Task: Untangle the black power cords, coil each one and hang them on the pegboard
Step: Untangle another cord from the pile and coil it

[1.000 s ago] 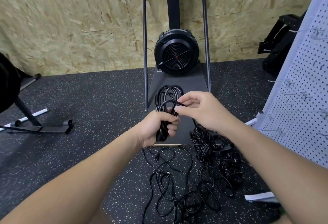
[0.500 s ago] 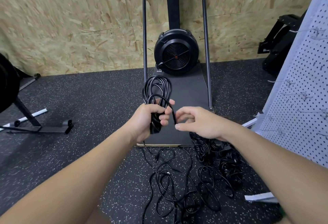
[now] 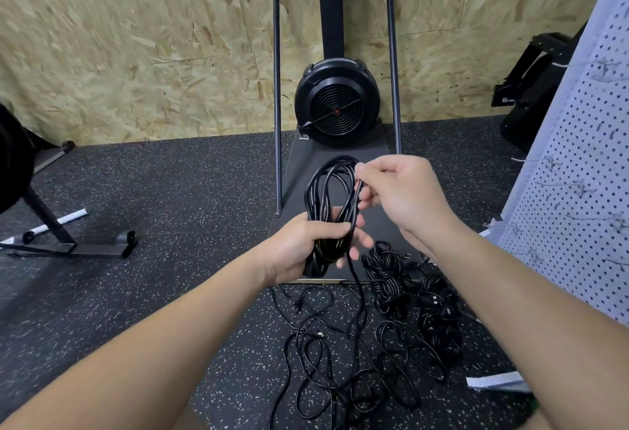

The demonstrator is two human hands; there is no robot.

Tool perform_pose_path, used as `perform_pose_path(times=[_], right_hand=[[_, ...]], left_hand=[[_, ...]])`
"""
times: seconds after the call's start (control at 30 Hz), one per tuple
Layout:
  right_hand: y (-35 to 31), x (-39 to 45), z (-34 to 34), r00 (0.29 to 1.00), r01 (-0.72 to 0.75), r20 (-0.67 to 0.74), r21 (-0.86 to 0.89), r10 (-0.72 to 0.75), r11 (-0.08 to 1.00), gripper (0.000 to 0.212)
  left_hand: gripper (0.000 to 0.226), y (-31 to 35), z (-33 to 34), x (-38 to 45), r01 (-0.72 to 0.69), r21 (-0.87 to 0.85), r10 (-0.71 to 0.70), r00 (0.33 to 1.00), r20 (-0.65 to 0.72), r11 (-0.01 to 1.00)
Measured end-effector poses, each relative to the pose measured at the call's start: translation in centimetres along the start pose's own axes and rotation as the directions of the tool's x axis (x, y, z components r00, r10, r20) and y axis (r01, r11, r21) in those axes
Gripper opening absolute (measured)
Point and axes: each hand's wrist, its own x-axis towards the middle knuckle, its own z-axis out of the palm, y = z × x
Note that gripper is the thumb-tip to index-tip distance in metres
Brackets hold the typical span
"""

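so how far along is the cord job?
Done: nothing visibly hung; the pegboard hooks in view look bare. A clump of bundled cords lies on the floor. In hand: left hand grips a part-wound coil; right hand pinches its strand. Left: the loose tangle on the floor, then hanging all.

The bottom of the cord coil [image 3: 332, 198] is hidden inside the left hand [image 3: 299, 249], so its bundled end cannot be seen. The fingertips of the right hand [image 3: 405, 194] look blurry where they pinch the cord. At 6 o'clock, the loose cords [image 3: 333, 361] on the floor run off the bottom edge. At 3 o'clock, the pegboard [image 3: 578, 208] is cut off by the right edge, and its hooks are too faint to make out. At 9 o'clock, a black round thing [image 3: 13, 157] is cut off by the left edge.
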Motion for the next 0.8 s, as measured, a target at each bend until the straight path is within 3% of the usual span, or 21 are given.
perform_pose_path(times=[0.17,0.27,0.47,0.53,0.6,0.63,0.7,0.73,0.8], right_hand=[[-0.4,-0.3,-0.6,0.983,0.138,-0.081,-0.261,-0.164,0.955,0.012],[0.0,0.0,-1.0,0.984,0.145,-0.069,-0.203,-0.162,0.968,0.015],[1.4,0.7,-1.1,1.0,0.003,-0.008,0.013,-0.003,1.0,0.01],[1.7,0.8,-0.9,1.0,-0.022,-0.019,0.113,0.024,0.993,0.009],[2.4,1.2,-0.8,0.998,-0.058,-0.031,0.103,0.062,0.993,0.011],[2.7,1.2,-0.8,0.996,-0.089,-0.002,0.027,0.089,0.996,0.019],[3.6,0.6,-0.8,0.963,-0.145,0.196,-0.208,0.187,0.967,0.037],[4.1,0.1,-0.6,0.905,-0.156,0.335,-0.316,0.263,0.936,0.043],[5.4,-0.9,-0.3,0.715,-0.147,0.564,-0.457,0.414,0.877,0.052]], left_hand=[[0.011,-0.1,0.7,-0.1,-0.018,0.094,0.019,1.0,-0.007,0.995],[0.009,0.0,0.7,-0.2,-0.011,0.182,0.014,1.0,-0.015,0.983],[0.009,0.4,1.2,-0.7,0.059,0.012,-0.06,0.997,0.047,0.998],[0.01,0.5,1.2,-0.4,0.003,-0.011,-0.003,1.0,-0.015,1.0],[0.01,0.5,0.9,0.0,-0.074,-0.024,0.071,0.99,-0.122,0.997],[0.011,0.5,0.6,0.3,-0.108,-0.043,0.1,0.981,-0.165,0.993],[0.011,0.6,0.0,0.7,-0.165,-0.104,0.138,0.963,-0.232,0.981],[0.009,0.7,-0.3,1.0,-0.189,-0.125,0.15,0.952,-0.268,0.974],[0.007,0.8,-1.0,1.2,-0.225,-0.154,0.162,0.927,-0.339,0.962]])
